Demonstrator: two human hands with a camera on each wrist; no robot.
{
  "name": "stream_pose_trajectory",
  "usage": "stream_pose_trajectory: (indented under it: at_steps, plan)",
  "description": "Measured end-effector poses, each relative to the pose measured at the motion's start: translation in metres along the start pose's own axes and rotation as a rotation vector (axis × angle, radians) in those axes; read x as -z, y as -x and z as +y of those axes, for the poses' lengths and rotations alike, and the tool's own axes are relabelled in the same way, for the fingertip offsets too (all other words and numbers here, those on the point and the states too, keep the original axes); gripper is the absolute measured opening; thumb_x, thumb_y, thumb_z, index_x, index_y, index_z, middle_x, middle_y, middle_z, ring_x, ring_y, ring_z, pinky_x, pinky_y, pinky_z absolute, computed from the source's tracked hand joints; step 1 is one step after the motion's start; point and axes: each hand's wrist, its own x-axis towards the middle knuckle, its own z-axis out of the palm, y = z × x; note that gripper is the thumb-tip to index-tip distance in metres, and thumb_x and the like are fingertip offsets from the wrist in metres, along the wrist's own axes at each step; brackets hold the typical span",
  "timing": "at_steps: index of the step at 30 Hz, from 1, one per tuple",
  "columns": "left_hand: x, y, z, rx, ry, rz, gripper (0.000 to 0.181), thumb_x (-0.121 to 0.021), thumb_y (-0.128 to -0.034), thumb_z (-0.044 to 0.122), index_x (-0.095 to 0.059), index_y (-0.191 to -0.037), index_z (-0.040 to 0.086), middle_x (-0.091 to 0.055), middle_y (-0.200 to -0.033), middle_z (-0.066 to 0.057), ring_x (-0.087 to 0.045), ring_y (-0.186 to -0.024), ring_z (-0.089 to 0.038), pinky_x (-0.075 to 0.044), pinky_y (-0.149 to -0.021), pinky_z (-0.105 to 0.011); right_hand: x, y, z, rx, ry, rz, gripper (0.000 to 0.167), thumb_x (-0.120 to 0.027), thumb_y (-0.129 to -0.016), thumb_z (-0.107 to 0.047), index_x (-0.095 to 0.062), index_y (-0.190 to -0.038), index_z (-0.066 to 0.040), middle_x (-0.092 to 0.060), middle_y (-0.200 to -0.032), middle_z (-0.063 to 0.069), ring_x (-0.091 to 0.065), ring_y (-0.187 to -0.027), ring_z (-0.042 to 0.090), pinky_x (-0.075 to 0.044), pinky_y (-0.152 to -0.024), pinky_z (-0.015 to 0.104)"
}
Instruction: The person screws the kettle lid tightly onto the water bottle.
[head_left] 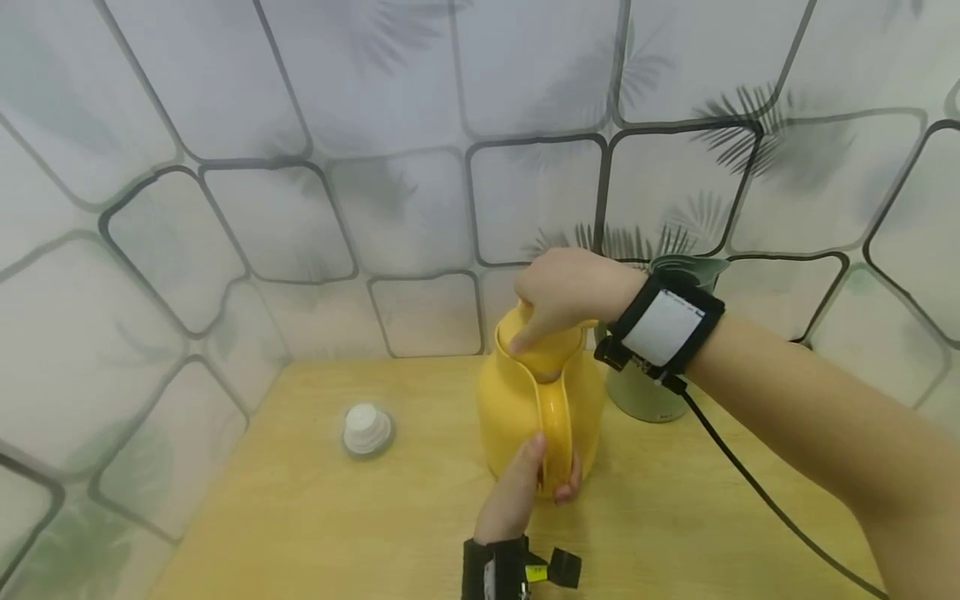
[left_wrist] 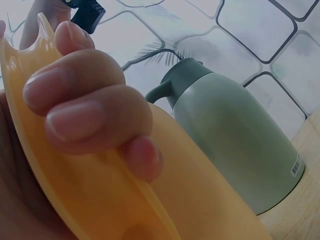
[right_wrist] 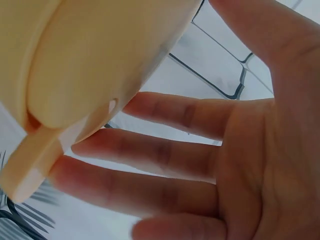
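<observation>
A yellow jug (head_left: 504, 408) stands upright on the wooden table. My left hand (head_left: 513, 492) grips its handle (head_left: 555, 421) low down; in the left wrist view the fingers of that hand (left_wrist: 95, 110) curl around the handle, beside the jug's body (left_wrist: 200, 192). Over the top, my right hand (head_left: 562, 287) holds the yellow lid (head_left: 555, 350), thumb on the near side. The right wrist view shows the hand (right_wrist: 240, 150) with its fingertips against the edge of the yellow lid (right_wrist: 105, 60). Whether the lid is seated or lifted, I cannot tell.
Just right of and behind the yellow jug stands a green jug (head_left: 645, 392), also visible in the left wrist view (left_wrist: 225, 130). A small white object (head_left: 366, 427) lies on the table (head_left: 300, 517) to the left. A patterned wall covering (head_left: 420, 225) rises behind. A black cable hangs from the right wrist.
</observation>
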Motion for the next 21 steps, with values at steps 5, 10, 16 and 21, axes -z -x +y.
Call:
stream_pose_trajectory:
  at_steps: [5, 10, 16, 21]
  plan:
    - [0.0007, 0.0000, -0.0009, 0.006, 0.011, -0.003, 0.073, -0.013, -0.1008, 0.052, -0.043, -0.070, -0.006, -0.035, -0.056, -0.024, -0.036, -0.048, -0.016, -0.035, -0.047, -0.026, -0.0028, -0.0026, -0.0005, -0.011, 0.024, 0.016, 0.046, -0.070, -0.075, -0.055, -0.053, -0.074, -0.012, -0.046, -0.068, 0.000, -0.044, -0.065, 0.017, -0.037, -0.057, 0.031]
    - [0.0003, -0.0005, -0.0020, -0.001, 0.008, -0.018, 0.073, -0.012, -0.1009, 0.052, -0.043, -0.069, -0.006, -0.036, -0.056, -0.024, -0.036, -0.048, -0.016, -0.035, -0.046, -0.025, -0.0050, -0.0051, -0.0007, -0.027, 0.031, 0.012, 0.048, -0.068, -0.075, -0.058, -0.048, -0.069, -0.014, -0.040, -0.065, -0.001, -0.041, -0.061, 0.016, -0.034, -0.054, 0.030]
    - [0.0002, -0.0005, -0.0025, -0.005, 0.009, -0.028, 0.072, -0.011, -0.1012, 0.051, -0.043, -0.069, -0.005, -0.036, -0.056, -0.023, -0.035, -0.047, -0.019, -0.034, -0.045, -0.028, -0.0047, -0.0044, -0.0021, -0.058, 0.017, -0.004, 0.049, -0.068, -0.075, -0.059, -0.050, -0.069, -0.014, -0.043, -0.065, -0.001, -0.043, -0.061, 0.016, -0.036, -0.054, 0.030]
    - [0.0008, -0.0005, -0.0014, -0.005, 0.003, -0.027, 0.072, -0.010, -0.1014, 0.050, -0.043, -0.069, -0.005, -0.035, -0.056, -0.023, -0.037, -0.049, -0.009, -0.034, -0.046, -0.024, -0.0038, -0.0052, -0.0036, -0.077, 0.015, -0.006, 0.049, -0.067, -0.074, -0.061, -0.051, -0.069, -0.014, -0.045, -0.066, 0.000, -0.045, -0.062, 0.017, -0.037, -0.054, 0.031]
